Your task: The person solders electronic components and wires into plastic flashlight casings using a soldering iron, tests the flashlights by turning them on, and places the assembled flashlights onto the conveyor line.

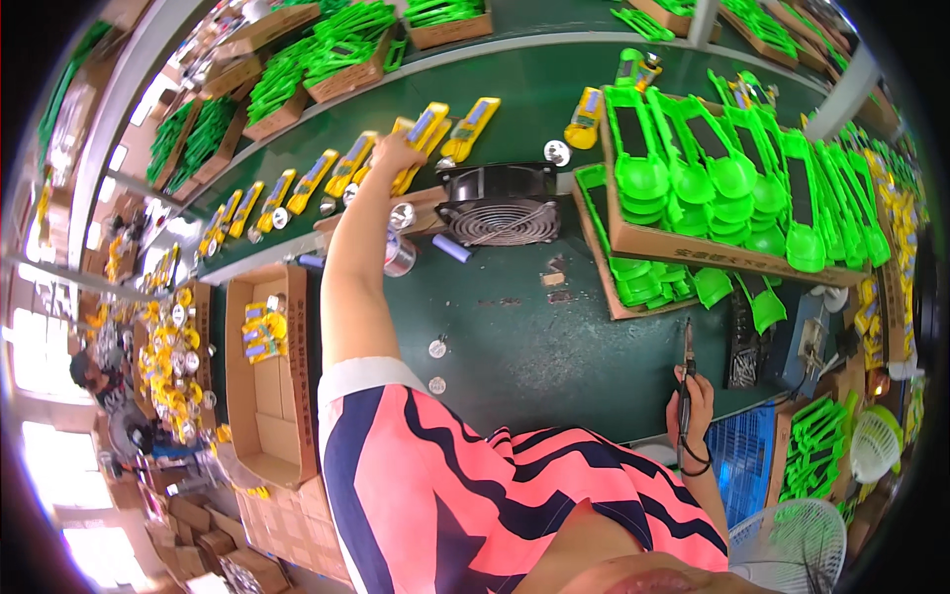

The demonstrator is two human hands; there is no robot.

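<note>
My left arm reaches to the far side of the green bench, where my left hand (396, 155) closes on a yellow flashlight housing (408, 176); the fingertips are partly hidden. Just beyond it lies another yellow housing (429, 126) with a blue-grey battery. More such housings (278, 196) stand in a row to the left, several with round silver reflectors beside them. At the right, my right hand (697, 404) grips a soldering iron (685, 381), tip pointing away from me and its dark cord looped at my wrist.
A black fan (500, 205) stands mid-bench beside a solder spool (399, 255) and a loose blue battery (452, 247). Cardboard boxes of green housings (727, 168) crowd the right. At the left sits an open carton (265, 396) holding yellow housings. Two silver discs (437, 348) lie near my left arm.
</note>
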